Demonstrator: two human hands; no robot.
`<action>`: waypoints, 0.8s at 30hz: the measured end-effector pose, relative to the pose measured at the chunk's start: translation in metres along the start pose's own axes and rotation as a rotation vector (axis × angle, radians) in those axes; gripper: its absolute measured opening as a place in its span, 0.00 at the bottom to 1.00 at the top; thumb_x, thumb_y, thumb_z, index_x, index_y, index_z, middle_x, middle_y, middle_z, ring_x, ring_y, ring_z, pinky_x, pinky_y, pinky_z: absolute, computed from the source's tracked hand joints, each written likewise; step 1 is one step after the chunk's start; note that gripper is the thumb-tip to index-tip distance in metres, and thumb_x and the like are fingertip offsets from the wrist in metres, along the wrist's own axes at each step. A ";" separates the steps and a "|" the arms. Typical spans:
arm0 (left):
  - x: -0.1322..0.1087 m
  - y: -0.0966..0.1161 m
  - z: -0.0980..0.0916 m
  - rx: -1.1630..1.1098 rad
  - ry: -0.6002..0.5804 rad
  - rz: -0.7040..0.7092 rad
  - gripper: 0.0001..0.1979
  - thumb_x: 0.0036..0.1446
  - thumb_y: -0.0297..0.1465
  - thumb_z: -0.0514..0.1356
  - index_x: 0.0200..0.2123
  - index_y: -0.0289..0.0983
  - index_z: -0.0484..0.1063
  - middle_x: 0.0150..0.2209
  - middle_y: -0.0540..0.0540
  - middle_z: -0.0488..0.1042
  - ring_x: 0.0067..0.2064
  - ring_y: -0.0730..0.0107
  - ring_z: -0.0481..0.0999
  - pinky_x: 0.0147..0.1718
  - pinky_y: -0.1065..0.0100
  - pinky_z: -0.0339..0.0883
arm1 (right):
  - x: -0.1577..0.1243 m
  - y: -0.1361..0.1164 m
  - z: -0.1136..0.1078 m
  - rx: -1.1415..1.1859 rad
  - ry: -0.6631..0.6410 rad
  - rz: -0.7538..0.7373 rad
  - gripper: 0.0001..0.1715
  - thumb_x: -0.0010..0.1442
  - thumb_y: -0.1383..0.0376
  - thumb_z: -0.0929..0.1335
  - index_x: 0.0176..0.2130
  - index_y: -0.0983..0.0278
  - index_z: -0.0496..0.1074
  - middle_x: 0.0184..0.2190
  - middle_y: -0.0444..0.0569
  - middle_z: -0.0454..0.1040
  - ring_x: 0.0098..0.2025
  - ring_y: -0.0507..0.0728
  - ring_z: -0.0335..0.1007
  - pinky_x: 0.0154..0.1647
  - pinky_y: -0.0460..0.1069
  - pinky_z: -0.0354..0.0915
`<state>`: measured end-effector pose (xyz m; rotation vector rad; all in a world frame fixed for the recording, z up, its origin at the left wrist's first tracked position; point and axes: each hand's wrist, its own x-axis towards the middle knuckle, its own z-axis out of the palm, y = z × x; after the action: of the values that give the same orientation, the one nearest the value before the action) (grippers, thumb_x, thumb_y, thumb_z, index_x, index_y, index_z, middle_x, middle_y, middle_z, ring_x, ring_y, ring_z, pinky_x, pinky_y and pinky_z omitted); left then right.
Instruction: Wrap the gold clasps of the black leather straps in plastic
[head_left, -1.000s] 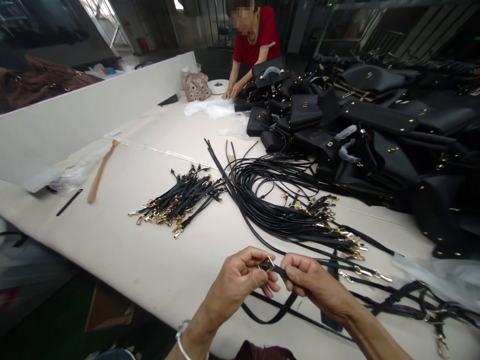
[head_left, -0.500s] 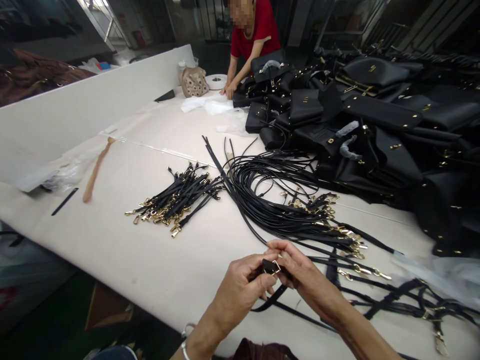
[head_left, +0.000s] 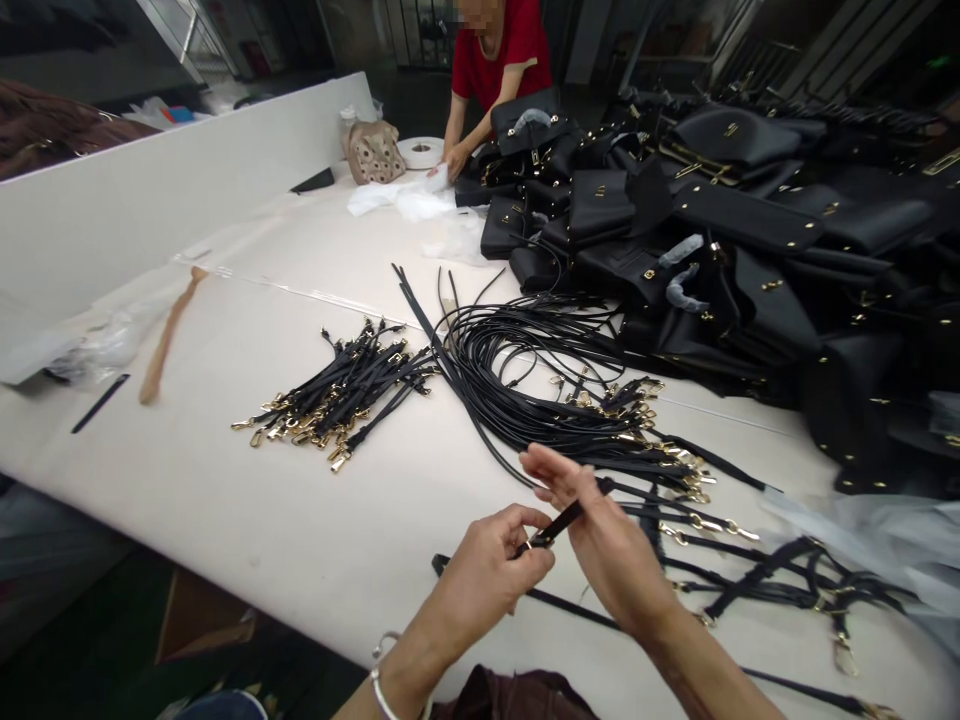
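Observation:
My left hand point(head_left: 491, 565) pinches a black strap point(head_left: 564, 522) by its gold buckle, low in the middle of the view. Beside it, my right hand point(head_left: 600, 535) has its fingers stretched out, with the strap passing against its thumb and palm. Beyond both hands lies a bundle of long black straps point(head_left: 480, 370) with gold clasps at its right end. Left of that bundle is a pile of short black straps point(head_left: 352, 385) with gold clips. More clasped straps point(head_left: 772, 590) lie to the right of my right hand.
Black bags point(head_left: 720, 220) are heaped at the back right. Across the white table point(head_left: 225, 500), a person in red point(head_left: 499, 70) handles white sheeting point(head_left: 409, 200). A tan strip point(head_left: 171, 340) lies at the left, near a white partition point(head_left: 187, 150). Clear plastic point(head_left: 877, 545) is at the right.
My right hand has opened its fingers and turned more upright. The strap between my hands now slants up to the right. The whole view has shifted slightly.

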<state>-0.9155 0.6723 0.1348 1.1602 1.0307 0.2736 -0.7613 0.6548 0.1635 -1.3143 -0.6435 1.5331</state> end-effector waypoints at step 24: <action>-0.010 0.002 -0.009 0.154 0.137 0.036 0.26 0.67 0.46 0.47 0.23 0.37 0.68 0.20 0.51 0.71 0.19 0.75 0.61 0.22 0.71 0.54 | -0.009 0.026 -0.027 0.263 -0.001 0.298 0.25 0.53 0.51 0.77 0.39 0.70 0.78 0.29 0.57 0.82 0.32 0.56 0.80 0.39 0.49 0.75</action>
<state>-0.9271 0.6717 0.1412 1.3143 1.1679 0.3092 -0.7451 0.6314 0.1374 -1.2456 -0.2402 1.7894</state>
